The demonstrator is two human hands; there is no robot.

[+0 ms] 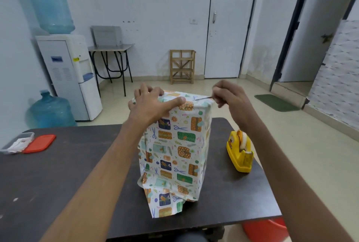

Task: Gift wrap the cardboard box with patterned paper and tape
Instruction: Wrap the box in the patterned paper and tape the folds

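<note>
The box [174, 144] stands upright on the dark table [68, 173], covered in white patterned paper; no bare cardboard shows. Loose paper trails from its lower near edge toward me. My left hand [153, 104] presses flat on the box's top left, thumb stretched along the top edge over a fold. My right hand [227, 94] hovers at the top right corner, fingers pinched on a thin strip of clear tape [203, 98] that reaches onto the paper. The yellow tape dispenser [240, 151] sits on the table right of the box.
A clear plastic container [17, 142] and its red lid [39, 143] lie at the table's far left. A water dispenser [70, 74], spare bottle [51, 110], small table and wooden rack stand behind. A red object [266, 230] sits below the table's near right corner.
</note>
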